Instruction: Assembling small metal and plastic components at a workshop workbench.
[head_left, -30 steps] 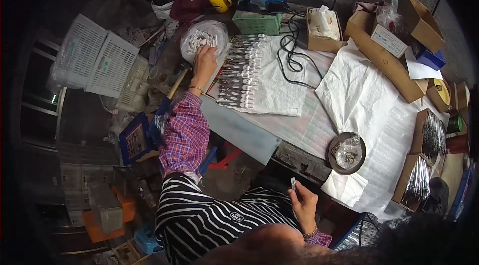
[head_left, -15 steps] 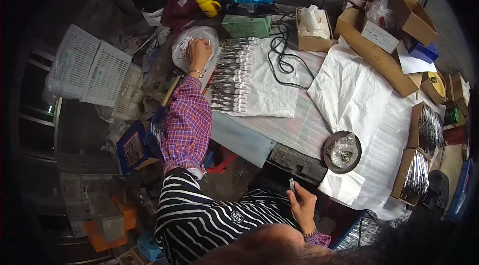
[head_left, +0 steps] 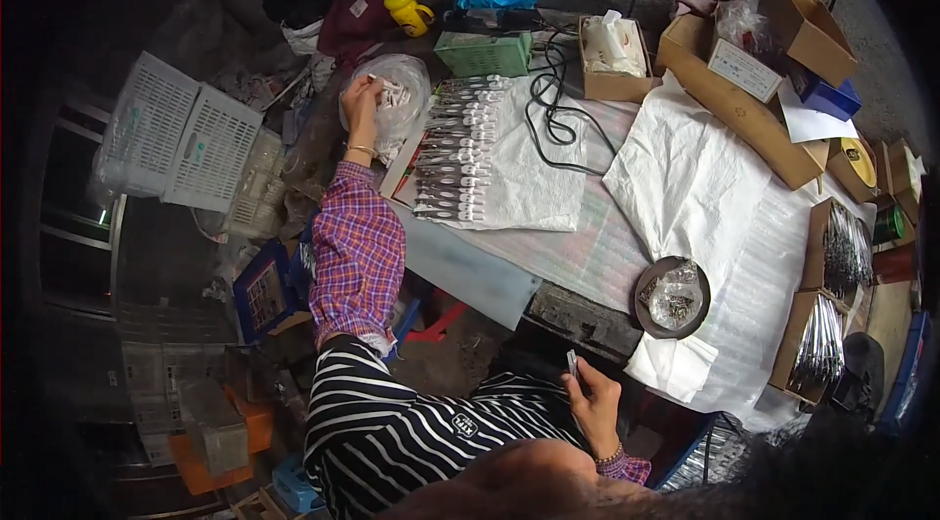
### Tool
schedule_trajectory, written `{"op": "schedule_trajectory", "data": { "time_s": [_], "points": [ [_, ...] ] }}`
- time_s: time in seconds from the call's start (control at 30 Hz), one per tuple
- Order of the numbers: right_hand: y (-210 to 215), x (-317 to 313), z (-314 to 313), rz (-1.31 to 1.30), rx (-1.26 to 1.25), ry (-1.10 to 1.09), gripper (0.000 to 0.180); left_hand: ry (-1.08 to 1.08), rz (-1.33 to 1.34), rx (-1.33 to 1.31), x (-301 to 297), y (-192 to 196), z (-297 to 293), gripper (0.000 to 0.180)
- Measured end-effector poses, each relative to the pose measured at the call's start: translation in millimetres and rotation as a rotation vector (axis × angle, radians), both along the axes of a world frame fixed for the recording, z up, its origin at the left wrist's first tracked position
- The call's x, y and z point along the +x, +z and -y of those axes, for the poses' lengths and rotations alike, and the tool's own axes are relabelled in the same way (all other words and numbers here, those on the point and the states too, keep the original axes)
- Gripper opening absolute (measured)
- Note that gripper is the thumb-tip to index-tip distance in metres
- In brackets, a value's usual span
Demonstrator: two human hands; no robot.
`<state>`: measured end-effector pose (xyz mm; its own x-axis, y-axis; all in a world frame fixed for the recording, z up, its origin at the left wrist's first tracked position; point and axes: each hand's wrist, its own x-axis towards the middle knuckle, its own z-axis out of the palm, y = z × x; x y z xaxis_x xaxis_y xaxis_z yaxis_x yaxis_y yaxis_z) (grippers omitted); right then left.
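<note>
— What is the left hand (head_left: pixel 360 101) doing?

— It reaches far out from a purple checked sleeve (head_left: pixel 357 251) into a clear plastic bag of small white pieces (head_left: pixel 392 99). The fingers curl around a few of those pieces at the bag's mouth, so it is grasping them; how many, I cannot tell.

— And the right hand (head_left: pixel 590 398)?

— It is held close to the body, near the table's front edge, pinching a small flat pale metal piece (head_left: pixel 572 361) between thumb and fingers. The piece stands nearly upright, its long axis running from the fingers up toward the table.

— What lies just beside the bag?

— Directly to its right, a row of slim silvery tools with white ends (head_left: pixel 455 150) lies on a white sheet of paper (head_left: pixel 529 172). Each one lies crosswise, long axis left to right, and the row itself runs away from the person toward a green plastic basket (head_left: pixel 485 53).

— Further out?

— A black cable (head_left: pixel 553 109) loops over the sheet's far corner. Near the right hand sits a round dark metal dish with small shiny parts in a clear bag (head_left: pixel 672 297), resting on a large white cloth-like wrap (head_left: pixel 705 197). Brown cardboard boxes of long silvery pieces (head_left: pixel 827 305) stand at the table's right edge.
</note>
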<state>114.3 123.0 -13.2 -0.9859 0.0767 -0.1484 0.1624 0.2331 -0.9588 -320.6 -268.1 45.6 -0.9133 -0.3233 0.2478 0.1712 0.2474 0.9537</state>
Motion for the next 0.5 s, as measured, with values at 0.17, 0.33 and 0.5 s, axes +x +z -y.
{"op": "schedule_trajectory", "data": {
  "time_s": [0.17, 0.33, 0.5],
  "points": [
    [-2.1, 1.3, 0.4, -0.077, 0.018, 0.005, 0.03, -0.063, -0.048, 0.33, 8.7, 9.5, 11.5, 0.015],
    [5.1, 0.4, 4.0, -0.033, 0.014, 0.018, 0.03, -0.005, -0.032, 0.258, 22.1, 13.9, 7.6, 0.016],
    [0.7, -0.1, 0.4, -0.074, 0.024, -0.002, 0.029, 0.041, -0.105, -0.04, -3.5, 8.8, 24.2, 0.017]
  ]
}}
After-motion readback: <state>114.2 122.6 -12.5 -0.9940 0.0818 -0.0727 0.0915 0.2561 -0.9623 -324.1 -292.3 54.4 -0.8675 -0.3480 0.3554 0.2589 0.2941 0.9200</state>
